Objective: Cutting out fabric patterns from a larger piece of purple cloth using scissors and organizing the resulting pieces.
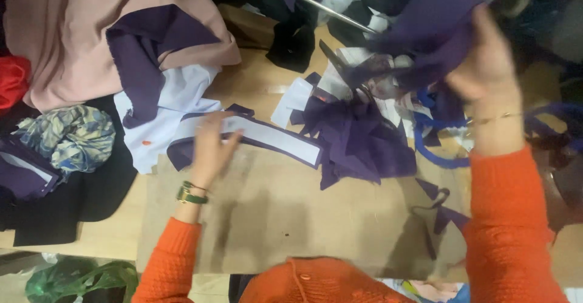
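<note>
i'm watching the left hand [211,148] first: it is lying flat, fingers together and pressing down on a long purple strip with a white centre [258,134], pinning it against the brown board [285,212]. nothing is being pinched there, the palm is just weighing on the strip's near end, and a green watch [190,194] is sitting on that wrist. the strip is running off to the right across the top edge of the board, ending at a heap of purple scraps [358,142].

the right hand [486,66] is up in the air, raised above the far right of the table, and it is closing on a bunched piece of purple cloth [434,33]; the motion is blurring it, so i cannot tell exactly how the fingers are wrapping it. a thin bracelet [495,119] is showing on that wrist, and both arms are wearing orange knitted sleeves [507,218].

moving outward, scissors [349,72] are lying among white paper pieces [294,96] beyond the scraps. blue cord [434,151] is looping beside the heap. far left, a big pink cloth [67,36] is draping over more purple fabric [152,48], with a patterned bundle [70,136] below it and black cloth [67,200] under that.
</note>
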